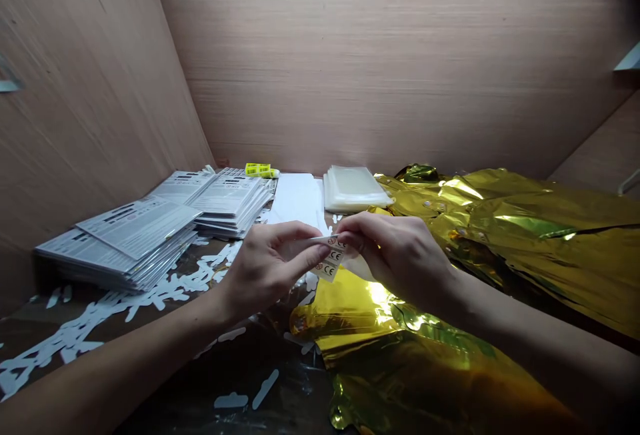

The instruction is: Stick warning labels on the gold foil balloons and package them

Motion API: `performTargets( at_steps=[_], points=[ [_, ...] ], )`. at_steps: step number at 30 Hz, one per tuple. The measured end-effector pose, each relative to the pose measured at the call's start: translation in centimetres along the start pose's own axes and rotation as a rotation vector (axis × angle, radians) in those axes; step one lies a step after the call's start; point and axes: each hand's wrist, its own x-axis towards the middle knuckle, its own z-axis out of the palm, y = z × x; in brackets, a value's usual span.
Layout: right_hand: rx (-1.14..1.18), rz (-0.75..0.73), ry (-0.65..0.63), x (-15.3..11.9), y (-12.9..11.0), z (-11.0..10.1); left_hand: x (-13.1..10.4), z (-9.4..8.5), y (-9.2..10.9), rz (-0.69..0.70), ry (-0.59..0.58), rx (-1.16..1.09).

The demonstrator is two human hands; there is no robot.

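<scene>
Between my two hands, near the middle of the view, is a small sheet of white stickers [327,270] printed with CE marks. My left hand [273,265] pinches its left side between thumb and fingers. The fingers of my right hand [393,248] are closed on its upper right edge. Some clear film shows just under my right fingers. Gold foil [370,302] lies below and to the right of my hands, and a stack of white paper [299,198] lies behind them.
Stacks of printed packets [135,235] stand at the left. Yellow labels [259,170] and clear bags [355,187] lie at the back. White cut-out pieces [75,332] are scattered on the dark table. More gold foil [505,222] covers the right side.
</scene>
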Motion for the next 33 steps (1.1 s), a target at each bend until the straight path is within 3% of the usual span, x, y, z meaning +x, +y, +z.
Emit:
performTargets(
  at_steps=[6,13,23,26,29,31,33],
  points=[
    [-0.014,0.023,-0.103,-0.3,0.2,0.5,-0.3,0.3,0.1,-0.021,-0.049,0.027],
    [0.041,0.122,-0.343,0.3,0.2,-0.5,-0.2,0.2,-0.7,0.232,-0.123,0.424],
    [0.066,0.122,-0.327,0.4,0.0,-0.6,0.0,-0.1,-2.1,0.33,-0.218,0.543],
    [0.124,0.141,-0.281,0.5,-0.4,-0.8,-0.1,-0.2,-2.2,0.274,-0.221,0.472],
    [0.316,0.19,-0.11,0.8,-1.0,-1.4,0.1,-0.3,-2.4,0.083,-0.195,0.24],
    [0.46,0.249,0.036,0.9,-1.3,-1.8,0.5,-0.5,-3.0,-0.058,-0.127,0.042],
    [0.583,0.33,0.037,0.9,-1.4,-1.8,1.1,-0.7,-4.2,-0.156,-0.008,-0.123]
  ],
)
